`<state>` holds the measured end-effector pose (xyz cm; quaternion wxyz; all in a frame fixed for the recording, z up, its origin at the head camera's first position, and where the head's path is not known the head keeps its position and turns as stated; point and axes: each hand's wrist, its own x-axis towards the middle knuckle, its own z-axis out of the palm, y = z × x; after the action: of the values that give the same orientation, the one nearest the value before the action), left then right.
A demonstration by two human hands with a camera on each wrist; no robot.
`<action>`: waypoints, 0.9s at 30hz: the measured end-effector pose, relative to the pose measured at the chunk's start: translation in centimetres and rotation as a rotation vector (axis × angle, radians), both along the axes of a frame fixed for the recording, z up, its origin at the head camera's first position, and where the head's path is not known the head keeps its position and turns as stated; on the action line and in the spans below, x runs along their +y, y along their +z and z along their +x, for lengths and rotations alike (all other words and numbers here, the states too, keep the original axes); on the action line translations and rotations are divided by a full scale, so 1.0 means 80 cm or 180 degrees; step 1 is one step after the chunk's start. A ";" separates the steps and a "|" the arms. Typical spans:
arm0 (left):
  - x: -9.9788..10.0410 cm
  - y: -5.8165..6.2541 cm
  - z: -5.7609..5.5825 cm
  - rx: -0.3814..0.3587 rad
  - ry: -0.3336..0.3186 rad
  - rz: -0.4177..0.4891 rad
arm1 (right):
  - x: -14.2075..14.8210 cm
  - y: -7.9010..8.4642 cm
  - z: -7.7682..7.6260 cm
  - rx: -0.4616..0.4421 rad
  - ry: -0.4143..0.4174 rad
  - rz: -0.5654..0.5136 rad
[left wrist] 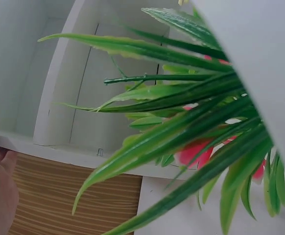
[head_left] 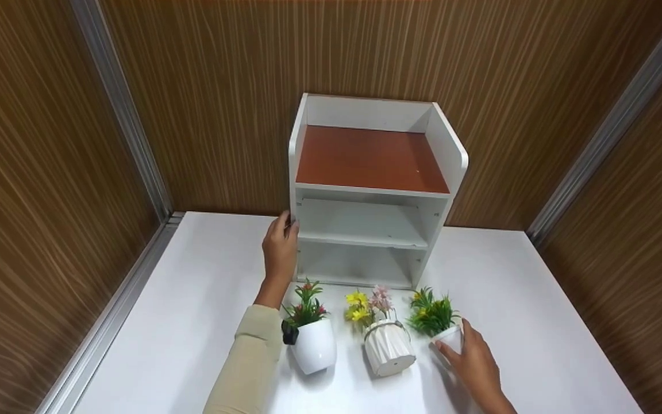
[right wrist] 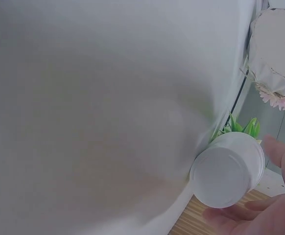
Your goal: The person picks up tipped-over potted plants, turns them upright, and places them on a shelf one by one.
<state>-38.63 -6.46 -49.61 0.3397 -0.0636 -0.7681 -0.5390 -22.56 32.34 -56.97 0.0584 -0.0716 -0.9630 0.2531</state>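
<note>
My left hand (head_left: 280, 247) grips the left side edge of a white shelf unit (head_left: 365, 244) with a red-brown top board. In the left wrist view its fingers (left wrist: 4, 159) bend round the panel's edge. My right hand (head_left: 474, 362) holds a small white pot (head_left: 450, 338) of green leaves with yellow flowers, thumb on one side and fingers on the other. This pot is tipped over, its round base facing the camera in the right wrist view. Beside it, a ribbed white pot (head_left: 389, 348) with pink and yellow flowers lies on its side.
A smooth white pot (head_left: 314, 345) with red flowers lies near my left forearm, its long leaves (left wrist: 181, 122) crossing the left wrist view. The pots lie on a white table (head_left: 204, 287) before the shelf unit. Wood-patterned walls (head_left: 222, 103) enclose the back and sides.
</note>
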 end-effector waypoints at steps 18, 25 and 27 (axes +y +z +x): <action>0.006 -0.003 -0.003 0.0069 0.0171 -0.0016 | 0.000 0.001 0.005 -0.0026 -0.0146 0.0245; 0.006 -0.003 -0.004 0.0102 0.0176 -0.0024 | 0.003 0.001 0.002 -0.0028 -0.0182 0.0046; 0.007 -0.002 -0.004 0.0085 0.0159 -0.0012 | 0.003 0.000 0.002 0.0008 -0.0196 -0.0026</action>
<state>-38.93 -5.89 -49.79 0.3632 -0.0521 -0.7659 -0.5279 -22.41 32.58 -56.94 0.0670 -0.1010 -0.9592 0.2553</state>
